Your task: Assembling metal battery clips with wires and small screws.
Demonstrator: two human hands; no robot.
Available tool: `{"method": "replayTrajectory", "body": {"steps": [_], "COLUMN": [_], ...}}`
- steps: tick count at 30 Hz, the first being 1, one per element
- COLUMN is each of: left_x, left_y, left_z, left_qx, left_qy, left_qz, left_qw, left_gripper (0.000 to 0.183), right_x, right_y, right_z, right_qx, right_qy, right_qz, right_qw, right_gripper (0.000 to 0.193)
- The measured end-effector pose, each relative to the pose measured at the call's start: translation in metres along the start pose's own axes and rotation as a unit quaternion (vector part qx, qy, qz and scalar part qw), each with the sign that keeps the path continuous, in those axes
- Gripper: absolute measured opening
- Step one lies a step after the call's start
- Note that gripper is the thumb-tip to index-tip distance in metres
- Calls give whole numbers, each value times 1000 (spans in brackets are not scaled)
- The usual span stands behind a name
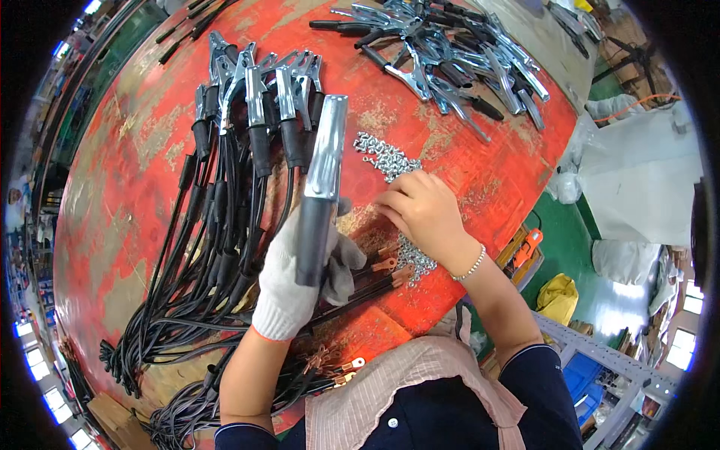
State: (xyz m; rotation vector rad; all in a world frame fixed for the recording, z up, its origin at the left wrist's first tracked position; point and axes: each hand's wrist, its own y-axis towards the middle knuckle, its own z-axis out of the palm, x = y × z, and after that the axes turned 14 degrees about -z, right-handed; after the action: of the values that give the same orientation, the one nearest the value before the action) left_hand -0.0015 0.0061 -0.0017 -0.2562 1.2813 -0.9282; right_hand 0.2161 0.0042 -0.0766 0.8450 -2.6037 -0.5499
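My left hand (289, 277), in a white knit glove with grey fingertips, is closed around a cable clamp (328, 146). The clamp has a shiny metal jaw pointing away from me and a black sleeved handle. My bare right hand (424, 214) is over the red table by a pile of small silvery screws or bolts (386, 156). Its fingers are bent together, their tips pointing left; what they pinch, if anything, is too small to make out. Nuts or washers (416, 259) are spread below that hand. Copper cable lugs (403, 276) on black cables lie beside them.
Black cables with clamps fitted (255, 97) lie bundled on the left of the worn red table (112, 217). A heap of loose clamps (450, 56) is at the far right. More coiled cables (187, 412) are near left. An orange-handled tool (529, 244) is beyond the right edge.
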Motion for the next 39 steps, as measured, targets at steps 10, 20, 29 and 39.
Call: {"method": "replayTrajectory", "body": {"steps": [10,20,29,39], "left_x": [3,9,8,4], "left_y": [3,-1,-3,-5], "left_z": [5,9,11,13], "left_qx": [-1,-45,-80,-86], "left_qy": [-29,145,220,252], "left_qz": [-3,56,90,93], "left_qw": [1000,987,968,959], "left_gripper": [44,36,36,35], "right_x": [-16,13,39,42], "right_y": [7,16,34,31], "right_z": [6,-29,-35,-32], "right_qx": [47,-194,-189,-186], "right_qy": [20,166,107,129], "right_qz": [-17,44,-28,-11], "right_qw": [999,966,976,974], "right_gripper": [10,27,26,26]}}
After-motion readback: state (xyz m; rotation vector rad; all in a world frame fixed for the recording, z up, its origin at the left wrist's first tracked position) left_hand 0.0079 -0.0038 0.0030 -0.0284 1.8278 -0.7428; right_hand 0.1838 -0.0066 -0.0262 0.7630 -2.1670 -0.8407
